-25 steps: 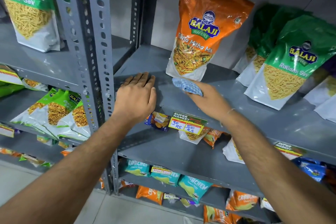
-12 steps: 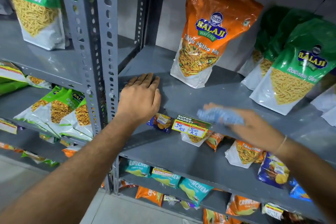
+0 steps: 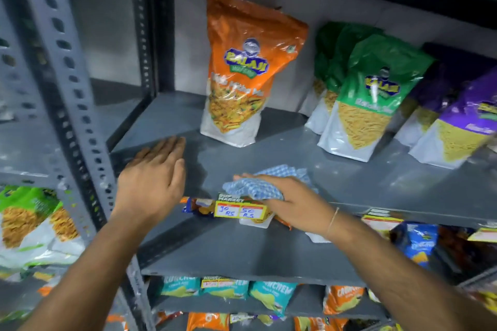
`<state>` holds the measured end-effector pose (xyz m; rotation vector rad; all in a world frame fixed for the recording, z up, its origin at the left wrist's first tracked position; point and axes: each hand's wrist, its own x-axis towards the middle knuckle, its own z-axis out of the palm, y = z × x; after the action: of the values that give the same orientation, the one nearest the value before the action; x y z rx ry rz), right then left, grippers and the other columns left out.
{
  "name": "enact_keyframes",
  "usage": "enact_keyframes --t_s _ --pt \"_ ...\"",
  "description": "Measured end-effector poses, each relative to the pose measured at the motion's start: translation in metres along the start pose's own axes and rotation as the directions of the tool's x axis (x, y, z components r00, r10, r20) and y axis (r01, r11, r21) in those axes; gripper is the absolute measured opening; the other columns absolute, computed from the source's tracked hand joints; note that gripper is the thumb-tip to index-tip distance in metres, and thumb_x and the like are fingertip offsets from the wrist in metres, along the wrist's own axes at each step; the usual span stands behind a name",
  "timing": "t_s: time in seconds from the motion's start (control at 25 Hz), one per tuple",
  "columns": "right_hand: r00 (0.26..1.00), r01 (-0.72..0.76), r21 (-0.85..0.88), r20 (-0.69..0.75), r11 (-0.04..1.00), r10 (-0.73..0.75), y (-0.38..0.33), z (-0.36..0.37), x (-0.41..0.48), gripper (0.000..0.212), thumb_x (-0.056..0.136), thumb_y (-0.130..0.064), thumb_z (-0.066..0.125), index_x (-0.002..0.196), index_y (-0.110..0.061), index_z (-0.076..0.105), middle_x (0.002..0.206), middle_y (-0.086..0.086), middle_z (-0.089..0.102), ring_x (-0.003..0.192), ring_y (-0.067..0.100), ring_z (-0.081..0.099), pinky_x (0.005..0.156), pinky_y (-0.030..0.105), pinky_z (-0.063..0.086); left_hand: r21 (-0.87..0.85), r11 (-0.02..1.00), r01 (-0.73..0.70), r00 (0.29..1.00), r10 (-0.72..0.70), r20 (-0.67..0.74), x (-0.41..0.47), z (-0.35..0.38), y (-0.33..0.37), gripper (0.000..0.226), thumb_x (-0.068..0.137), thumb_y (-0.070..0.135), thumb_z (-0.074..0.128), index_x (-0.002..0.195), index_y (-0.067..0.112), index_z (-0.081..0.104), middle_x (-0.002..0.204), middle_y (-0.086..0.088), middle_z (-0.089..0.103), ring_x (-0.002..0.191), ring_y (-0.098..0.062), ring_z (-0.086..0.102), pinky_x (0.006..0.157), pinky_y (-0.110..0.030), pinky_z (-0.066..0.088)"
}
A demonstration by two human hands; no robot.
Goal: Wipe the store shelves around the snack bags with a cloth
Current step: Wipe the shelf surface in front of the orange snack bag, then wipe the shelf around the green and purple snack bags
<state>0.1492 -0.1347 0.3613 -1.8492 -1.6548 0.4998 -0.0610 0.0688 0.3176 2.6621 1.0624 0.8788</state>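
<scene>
A grey metal shelf (image 3: 363,183) carries upright snack bags: an orange bag (image 3: 239,72) at the back, green bags (image 3: 373,94) to its right and a purple bag (image 3: 468,126) at the far right. My right hand (image 3: 290,201) presses a blue-and-white checked cloth (image 3: 258,185) flat on the shelf near its front edge, in front of the orange bag. My left hand (image 3: 153,183) lies palm down on the shelf's left front corner, fingers together, holding nothing.
A perforated grey upright (image 3: 64,105) stands just left of my left hand. A yellow price tag (image 3: 240,211) hangs on the shelf's front lip. Lower shelves (image 3: 242,252) hold small teal, orange and blue packets. Green bags (image 3: 29,217) fill the neighbouring rack at left.
My right hand swept the cloth right along the shelf front, then back left towards the price tag. The left hand stayed put. The view shifted right, showing the purple bag.
</scene>
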Motion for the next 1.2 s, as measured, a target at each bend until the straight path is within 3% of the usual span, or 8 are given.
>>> enact_keyframes --t_s 0.12,0.24,0.48,0.6,0.68,0.96,1.08,1.2 --pt "0.958 -0.110 0.281 -0.226 0.953 0.178 -0.015 -0.016 -0.022 0.022 0.100 -0.016 0.060 0.118 -0.019 0.070 0.113 -0.014 0.075 0.111 0.003 0.068 0.097 0.023 0.050 -0.129 0.992 0.001 1.000 0.002 0.024 0.003 -0.010 0.018 0.066 0.103 0.043 0.017 0.158 0.015 0.041 0.162 -0.014 0.044 0.152 -0.031 0.040 0.125 -0.051 0.031" --pt "0.772 -0.184 0.405 -0.505 0.895 0.387 -0.008 -0.050 -0.040 0.012 0.098 -0.020 0.060 0.099 -0.020 0.072 0.085 -0.016 0.077 0.082 -0.007 0.069 0.076 0.017 0.051 -0.144 0.969 -0.202 0.978 0.208 0.023 -0.002 0.001 0.078 0.064 0.105 0.040 0.017 0.162 0.016 0.032 0.168 -0.010 0.033 0.160 -0.024 0.024 0.130 -0.047 0.017" --pt "0.382 -0.078 0.741 -0.596 0.667 0.707 0.068 -0.151 -0.107 0.039 0.098 -0.046 0.057 0.115 -0.013 0.069 0.097 0.001 0.080 0.088 0.018 0.076 0.081 0.039 0.061 -0.177 0.937 -0.301 0.917 0.335 0.218 0.020 0.053 0.190 0.080 0.094 0.051 -0.003 0.165 0.023 0.022 0.175 0.001 0.014 0.162 -0.013 0.004 0.131 -0.036 -0.003" --pt "0.439 -0.010 0.911 -0.366 0.412 0.821 0.117 -0.204 -0.138 0.053 0.099 -0.052 0.049 0.128 -0.011 0.064 0.110 0.008 0.077 0.085 0.018 0.077 0.061 0.035 0.063 -0.125 0.957 -0.260 0.915 0.286 0.284 0.038 0.072 0.219 0.080 0.092 0.051 -0.007 0.166 0.026 0.009 0.175 0.009 0.001 0.161 -0.008 -0.006 0.132 -0.036 -0.005" --pt "0.506 -0.016 0.928 -0.314 0.373 0.803 0.141 -0.232 -0.149 0.052 0.099 -0.048 0.052 0.132 -0.008 0.061 0.122 0.014 0.072 0.091 0.022 0.076 0.062 0.037 0.063 -0.086 0.969 -0.233 0.913 0.248 0.324 0.038 0.082 0.231 0.084 0.089 0.053 -0.012 0.166 0.027 0.005 0.175 0.010 -0.003 0.160 -0.006 -0.009 0.132 -0.035 -0.004" --pt "0.453 -0.071 0.681 -0.629 0.729 0.632 0.201 -0.287 -0.089 0.008 0.091 -0.016 0.069 0.099 -0.015 0.071 0.105 0.014 0.075 0.095 0.028 0.072 0.091 0.046 0.058 0.078 0.968 -0.238 0.878 0.180 0.443 0.035 0.095 0.238 0.091 0.079 0.061 -0.020 0.164 0.033 -0.005 0.172 0.017 -0.012 0.157 -0.001 -0.014 0.131 -0.031 -0.002" --pt "0.498 -0.296 0.367 -0.729 0.882 0.470 0.235 -0.291 -0.032 0.022 0.091 -0.012 0.059 0.111 -0.013 0.069 0.105 0.014 0.072 0.096 0.028 0.066 0.079 0.032 0.050 0.054 0.975 -0.215 0.876 0.168 0.452 0.035 0.094 0.240 0.088 0.081 0.065 -0.015 0.164 0.039 0.001 0.170 0.022 -0.008 0.156 0.005 -0.011 0.128 -0.024 -0.005" --pt "0.531 -0.450 0.183 -0.732 0.874 0.427 0.270 -0.299 0.008 0.036 0.090 -0.008 0.056 0.125 -0.005 0.062 0.122 0.018 0.064 0.114 0.032 0.060 0.096 0.036 0.045 0.027 0.979 -0.204 0.885 0.172 0.433 0.035 0.093 0.238 0.085 0.084 0.067 -0.010 0.163 0.042 0.008 0.170 0.024 -0.003 0.155 0.007 -0.007 0.126 -0.020 -0.006"
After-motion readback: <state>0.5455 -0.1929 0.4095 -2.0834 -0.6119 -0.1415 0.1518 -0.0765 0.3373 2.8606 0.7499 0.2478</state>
